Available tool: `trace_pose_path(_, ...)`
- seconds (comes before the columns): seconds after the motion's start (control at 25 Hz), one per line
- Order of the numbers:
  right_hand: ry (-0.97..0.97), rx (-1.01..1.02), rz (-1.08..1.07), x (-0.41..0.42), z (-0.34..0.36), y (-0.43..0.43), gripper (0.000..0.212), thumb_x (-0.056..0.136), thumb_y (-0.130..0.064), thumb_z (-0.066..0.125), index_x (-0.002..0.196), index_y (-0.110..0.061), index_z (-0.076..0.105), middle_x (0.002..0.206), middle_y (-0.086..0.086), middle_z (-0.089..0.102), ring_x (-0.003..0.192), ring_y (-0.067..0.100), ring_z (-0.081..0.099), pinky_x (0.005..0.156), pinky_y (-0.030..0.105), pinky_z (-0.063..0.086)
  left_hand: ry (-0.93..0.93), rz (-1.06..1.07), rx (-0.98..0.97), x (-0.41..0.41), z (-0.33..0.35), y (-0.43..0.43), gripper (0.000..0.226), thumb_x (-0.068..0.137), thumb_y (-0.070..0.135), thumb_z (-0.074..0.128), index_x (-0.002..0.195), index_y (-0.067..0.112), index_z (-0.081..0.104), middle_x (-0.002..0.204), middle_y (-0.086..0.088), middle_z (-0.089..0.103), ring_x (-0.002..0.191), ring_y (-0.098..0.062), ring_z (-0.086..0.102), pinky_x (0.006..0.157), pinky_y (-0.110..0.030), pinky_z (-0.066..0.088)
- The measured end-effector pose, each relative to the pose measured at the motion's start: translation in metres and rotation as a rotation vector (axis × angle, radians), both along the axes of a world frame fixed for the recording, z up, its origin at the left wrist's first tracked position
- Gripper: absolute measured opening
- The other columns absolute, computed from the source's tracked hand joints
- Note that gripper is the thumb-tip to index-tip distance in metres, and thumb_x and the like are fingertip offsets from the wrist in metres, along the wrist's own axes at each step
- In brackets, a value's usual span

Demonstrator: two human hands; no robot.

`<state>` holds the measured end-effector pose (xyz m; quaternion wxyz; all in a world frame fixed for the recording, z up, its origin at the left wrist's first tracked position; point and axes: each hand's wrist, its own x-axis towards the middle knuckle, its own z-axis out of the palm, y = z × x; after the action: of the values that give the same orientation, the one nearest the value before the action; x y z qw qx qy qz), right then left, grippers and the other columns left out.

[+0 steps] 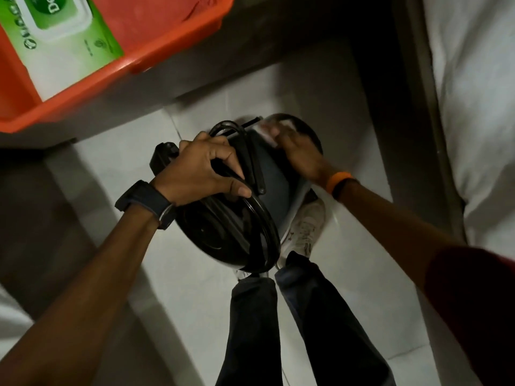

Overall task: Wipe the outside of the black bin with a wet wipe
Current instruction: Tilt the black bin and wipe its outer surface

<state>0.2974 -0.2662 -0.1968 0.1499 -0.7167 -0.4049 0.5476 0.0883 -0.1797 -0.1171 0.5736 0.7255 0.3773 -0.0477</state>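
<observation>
1. My left hand (204,168) is clamped on the rim of the black bin (245,207); the fingers (237,188) curl over the edge near the lid ring and hinge, and a dark watch (145,203) sits on that wrist.
2. My right hand (299,154) lies flat on the far side of the bin, pressing a white wet wipe (271,129) against the outer wall; the palm is spread rather than curled, and motion blur softens the fingertips, so I cannot tell how firmly the wipe is pinched; an orange band (338,182) circles that wrist.
3. The two hands are apart, one at each side of the bin.
4. The bin is held off the floor and tilted, its open mouth turned toward me and the lower left; it hangs in front of my legs, above a white shoe (305,227).
5. Dark trousers (301,324) run down from the bin to the bottom edge; the floor (200,288) beneath is pale tile.
6. At the upper left an orange tray (117,76) sits on a desk (250,59); inside it lies a green and white pack of wipes (55,34).
7. Along the right edge runs a bed (473,107) with white sheets.
</observation>
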Motion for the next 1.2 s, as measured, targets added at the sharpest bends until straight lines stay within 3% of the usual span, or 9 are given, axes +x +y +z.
trace_pose_path(0.16,0.178,0.120,0.174,-0.019,0.012,-0.011,0.050,0.108,-0.046,0.029,0.152,-0.032,0.048,0.154,-0.001,0.055,0.145,0.014,0.049,0.121,0.024,0.031,0.037,-0.073,-0.001,-0.001,-0.003,-0.002,0.040,0.044,0.063,0.079,0.067,0.033,0.069,0.083,0.027,0.060,0.100,0.007,0.041,0.109,-0.057,0.030)
trace_pose_path(0.4,-0.083,-0.307,-0.026,0.047,-0.033,0.028,0.065,0.107,-0.059,0.020,0.158,-0.024,0.039,0.167,0.009,0.037,0.153,0.030,0.038,0.128,0.041,0.025,0.015,-0.085,-0.048,0.002,-0.011,-0.011,0.044,0.044,0.062,0.085,0.070,0.030,0.070,0.081,0.021,0.060,0.099,0.003,0.044,0.108,-0.055,0.032)
trace_pose_path(0.56,0.200,0.074,-0.200,0.006,0.020,-0.057,0.051,0.109,-0.053,0.023,0.157,-0.044,0.033,0.169,-0.017,0.029,0.160,0.011,0.025,0.130,0.031,0.021,-0.036,0.063,-0.088,0.011,-0.013,0.006,0.027,0.054,0.045,0.081,0.071,0.027,0.070,0.071,0.028,0.059,0.085,0.004,0.050,0.091,-0.023,0.041)
trace_pose_path(0.64,0.305,0.295,-0.102,-0.031,0.042,-0.096,0.047,0.112,-0.044,0.024,0.158,-0.042,0.032,0.168,-0.024,0.026,0.160,0.004,0.021,0.130,0.027,0.022,-0.069,0.153,-0.138,0.009,-0.016,0.014,0.026,0.057,0.035,0.082,0.075,0.020,0.070,0.068,0.022,0.060,0.074,0.003,0.054,0.077,-0.013,0.042)
trace_pose_path(0.72,0.260,0.341,-0.097,-0.033,0.030,-0.099,0.047,0.113,-0.038,0.023,0.158,-0.035,0.036,0.170,-0.017,0.028,0.161,0.005,0.019,0.131,0.025,0.019,-0.062,0.189,-0.174,0.004,-0.020,0.018,0.024,0.060,0.030,0.081,0.077,0.015,0.071,0.071,0.015,0.059,0.072,-0.002,0.056,0.076,-0.018,0.045)
trace_pose_path(0.88,0.020,-0.025,-0.577,0.031,-0.020,-0.035,0.051,0.111,-0.043,0.030,0.158,-0.027,0.039,0.168,0.000,0.036,0.157,0.017,0.031,0.131,0.041,0.025,-0.103,0.225,-0.188,-0.008,-0.030,0.021,0.013,0.064,0.029,0.079,0.074,0.026,0.072,0.075,0.010,0.061,0.073,-0.006,0.060,0.075,-0.013,0.050)
trace_pose_path(0.96,-0.002,-0.074,-0.524,0.042,-0.026,-0.020,0.053,0.110,-0.045,0.030,0.160,-0.026,0.037,0.168,0.001,0.036,0.157,0.020,0.033,0.130,0.045,0.025,-0.128,0.260,-0.184,-0.010,-0.032,0.024,0.010,0.067,0.030,0.078,0.074,0.028,0.071,0.074,0.012,0.065,0.073,-0.005,0.062,0.073,-0.012,0.051)
trace_pose_path(1.16,0.235,0.285,-0.214,-0.019,0.026,-0.064,0.048,0.111,-0.041,0.027,0.152,-0.030,0.049,0.163,-0.012,0.042,0.156,0.002,0.030,0.129,0.022,0.022,-0.153,0.388,-0.188,-0.005,-0.035,0.026,0.009,0.074,0.026,0.076,0.075,0.029,0.069,0.074,0.012,0.065,0.076,-0.009,0.060,0.078,-0.021,0.050)
trace_pose_path(1.2,0.232,0.315,-0.207,-0.020,0.025,-0.068,0.047,0.112,-0.037,0.026,0.152,-0.030,0.049,0.164,-0.013,0.042,0.157,0.004,0.030,0.130,0.025,0.021,-0.146,0.414,-0.167,-0.004,-0.037,0.025,0.010,0.077,0.022,0.077,0.076,0.027,0.067,0.076,0.008,0.064,0.078,-0.011,0.058,0.080,-0.025,0.049)
